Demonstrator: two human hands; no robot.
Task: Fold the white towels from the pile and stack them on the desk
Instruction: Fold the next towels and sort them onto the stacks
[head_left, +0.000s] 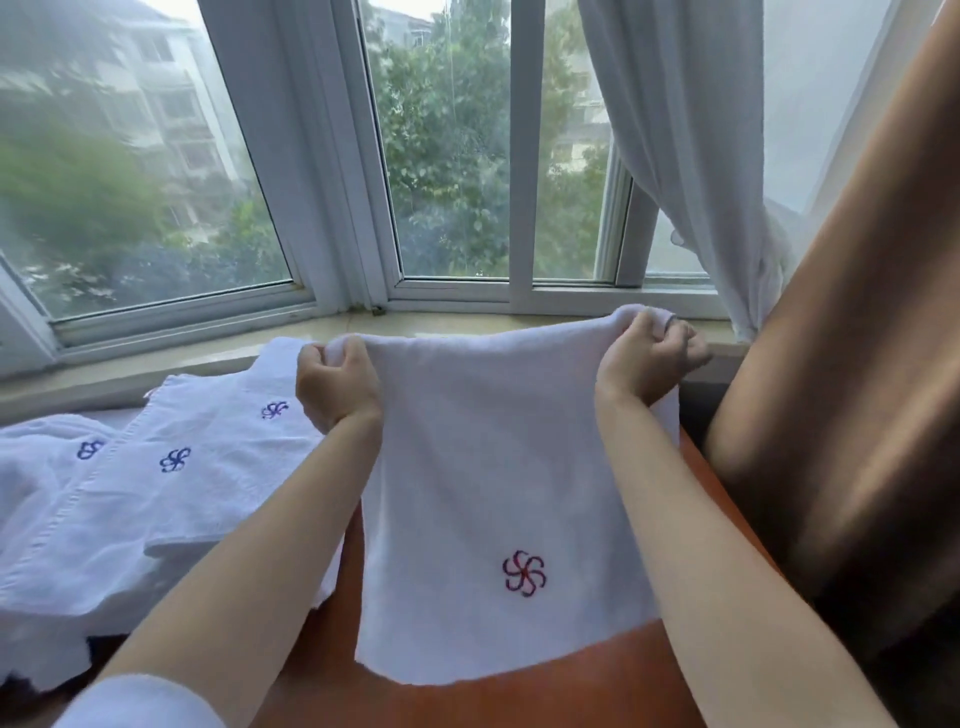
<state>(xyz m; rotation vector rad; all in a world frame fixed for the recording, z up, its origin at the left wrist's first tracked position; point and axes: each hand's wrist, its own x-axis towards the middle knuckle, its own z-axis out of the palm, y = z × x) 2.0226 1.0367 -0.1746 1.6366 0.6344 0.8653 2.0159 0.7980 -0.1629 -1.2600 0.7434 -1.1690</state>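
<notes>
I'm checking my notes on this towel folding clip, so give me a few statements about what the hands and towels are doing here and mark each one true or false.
1. Both hands grip the top edge of one white towel. True: the left hand and the right hand each pinch an upper corner.
2. The held towel's embroidered pinwheel is blue. False: it is red.
3. A pile of white towels with blue emblems lies to the left. True.
4. The held towel lies folded flat on the desk. False: it hangs spread open above the orange desk.
5. The window curtain is drawn fully shut. False: it is gathered at the right, and trees show through the glass.
</notes>
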